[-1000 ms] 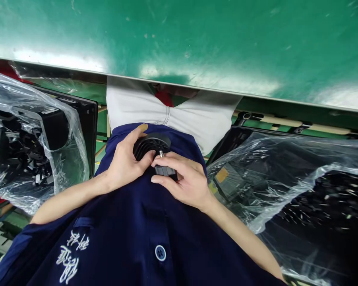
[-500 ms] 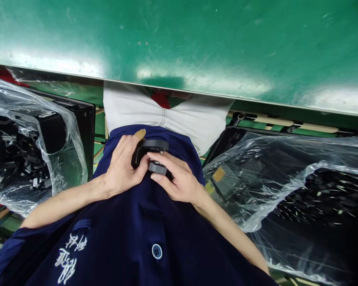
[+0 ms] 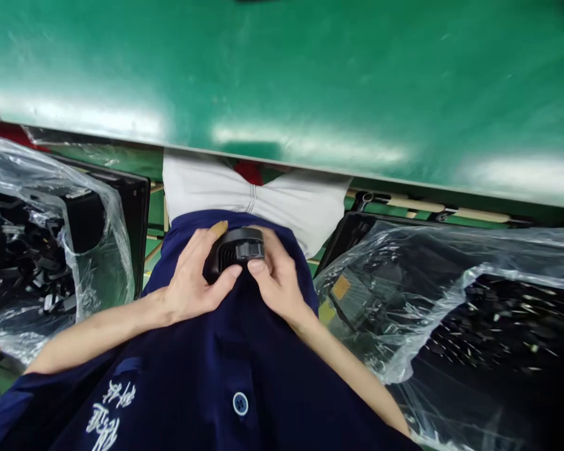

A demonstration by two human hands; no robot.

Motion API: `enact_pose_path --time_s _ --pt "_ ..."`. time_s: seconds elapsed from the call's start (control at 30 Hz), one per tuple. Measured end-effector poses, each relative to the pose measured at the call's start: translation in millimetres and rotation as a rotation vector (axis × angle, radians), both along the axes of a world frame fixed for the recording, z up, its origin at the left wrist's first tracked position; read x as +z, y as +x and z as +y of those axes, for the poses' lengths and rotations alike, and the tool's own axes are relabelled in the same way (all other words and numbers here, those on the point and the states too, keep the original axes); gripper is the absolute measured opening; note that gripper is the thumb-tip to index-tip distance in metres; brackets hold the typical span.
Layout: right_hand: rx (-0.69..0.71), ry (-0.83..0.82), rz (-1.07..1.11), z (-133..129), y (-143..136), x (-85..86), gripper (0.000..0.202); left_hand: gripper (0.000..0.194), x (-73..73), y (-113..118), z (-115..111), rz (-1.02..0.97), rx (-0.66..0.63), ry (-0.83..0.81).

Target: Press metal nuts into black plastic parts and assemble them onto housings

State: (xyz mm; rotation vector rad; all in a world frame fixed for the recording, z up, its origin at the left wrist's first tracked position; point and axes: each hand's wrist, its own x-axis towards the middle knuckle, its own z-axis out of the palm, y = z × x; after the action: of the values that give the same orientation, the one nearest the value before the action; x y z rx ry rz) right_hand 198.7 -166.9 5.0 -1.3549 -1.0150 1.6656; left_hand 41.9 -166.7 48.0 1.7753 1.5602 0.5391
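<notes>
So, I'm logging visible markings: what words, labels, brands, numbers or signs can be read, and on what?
No text reads clearly.
Navy shirt: white embroidered characters, too blurred and stylised to read.
Black bin, picture left: white mark, too small to read.
Held black part: no legible lettering.

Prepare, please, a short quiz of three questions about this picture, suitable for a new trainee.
1. True or false: the left hand and the right hand both touch the black part.
2. What colour is the bench top?
A) red
B) green
C) white
3. Fill in: the bin at the picture's right is covered or lined with clear ____.

Key: 1. True. 2. B. 3. Plastic.
</notes>
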Motion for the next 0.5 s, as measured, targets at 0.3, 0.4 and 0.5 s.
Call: enact_pose_path --time_s 0.3,0.4,0.5 --pt "-0.384 -0.393 0.659 59.7 33.9 42.0 0.046 0.071 -3.2 10.1 -2.1 0.072 -0.199 0.398" --pt "-0.29 0.004 0.417 104.9 55.8 59.6 0.043 0.069 -1.4 15.6 19.4 -0.007 -0.129 0.412" --pt "-0.19 0.656 -0.271 166.4 71.2 69.7 0.039 0.067 1.0 21.7 40.8 -0.077 -0.062 0.417"
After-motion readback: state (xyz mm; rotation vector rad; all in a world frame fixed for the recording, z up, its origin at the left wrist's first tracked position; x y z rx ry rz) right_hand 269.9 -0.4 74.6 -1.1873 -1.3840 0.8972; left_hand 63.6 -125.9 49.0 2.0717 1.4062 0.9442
